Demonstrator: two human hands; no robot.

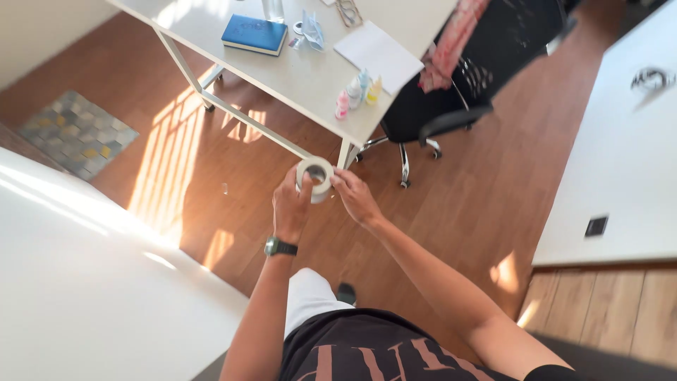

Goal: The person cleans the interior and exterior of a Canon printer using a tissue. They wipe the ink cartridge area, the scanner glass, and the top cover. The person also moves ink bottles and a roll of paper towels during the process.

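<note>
Both hands hold a white roll of tape (pixel 315 178) in the air above the wooden floor (pixel 465 204) — just below the corner of the white worktop (pixel 310 77). The left hand (pixel 291 208) has its grip closed round the roll's side; the right hand (pixel 356 197) pinches its edge with the fingertips. Small coloured bottles (pixel 356 93) stand near the worktop's corner.

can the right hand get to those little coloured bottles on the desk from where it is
Probably yes: the right hand is at the tape roll, just below the desk edge. The small bottles stand near that edge with nothing between.
</note>
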